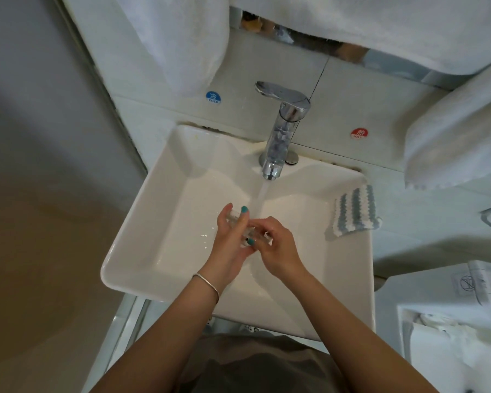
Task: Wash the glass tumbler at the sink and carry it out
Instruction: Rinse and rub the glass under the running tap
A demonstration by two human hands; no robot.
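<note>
A clear glass tumbler (234,216) lies tilted between both hands over the white sink basin (165,222). My left hand (233,245) wraps around it from the left, fingers curled over the glass. My right hand (278,245) presses on the tumbler's right end, fingers on or in its mouth; much of the glass is hidden. Water (260,198) runs from the chrome tap (281,131) and falls just behind my hands, to the right of the left fingertips.
A blue-and-white striped cloth (355,212) lies on the sink's right rim. White towels (451,146) hang at the right and above. A cold sticker (213,97) and a hot sticker (359,133) mark the tiled wall. A grey wall stands at the left.
</note>
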